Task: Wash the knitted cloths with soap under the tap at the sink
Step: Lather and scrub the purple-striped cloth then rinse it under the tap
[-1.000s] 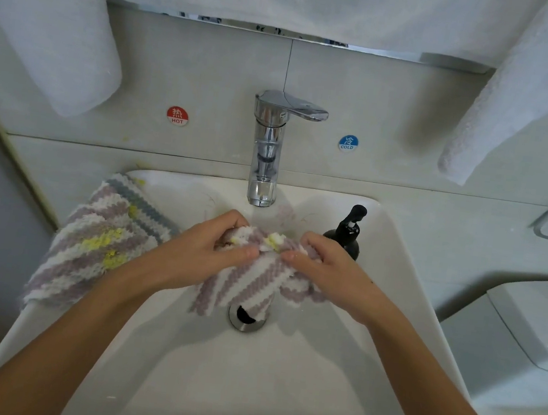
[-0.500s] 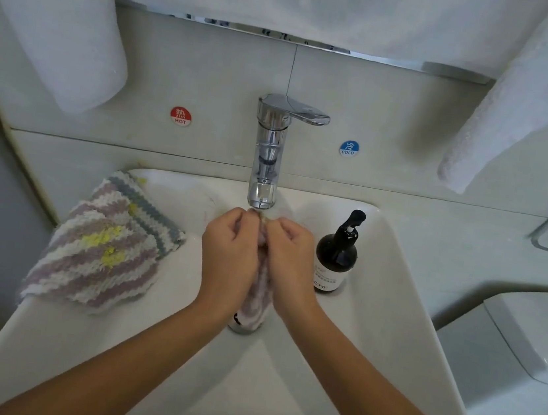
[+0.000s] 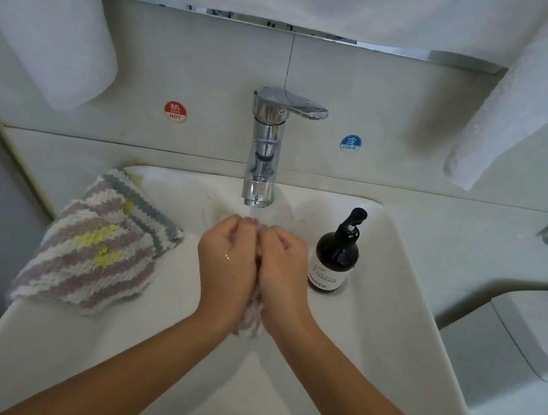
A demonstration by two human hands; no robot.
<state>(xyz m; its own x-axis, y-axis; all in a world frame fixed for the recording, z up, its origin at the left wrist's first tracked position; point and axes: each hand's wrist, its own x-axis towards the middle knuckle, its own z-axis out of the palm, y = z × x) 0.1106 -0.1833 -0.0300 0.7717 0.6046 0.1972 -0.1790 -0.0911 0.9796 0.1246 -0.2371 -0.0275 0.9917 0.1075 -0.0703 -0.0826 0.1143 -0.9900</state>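
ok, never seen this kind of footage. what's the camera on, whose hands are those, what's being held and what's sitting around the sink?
There is no machine here. A person wears one wide-angle camera on the head, looking down, so both forearms come in from the bottom edge. The left hand and right hand are pressed together over the white sink, just below the chrome tap. Between them, in a curled grip, they hold a bunched striped knitted cloth; only its lower end shows. A second knitted cloth lies on the sink's left rim. A dark soap pump bottle stands to the right. I cannot tell whether water is running.
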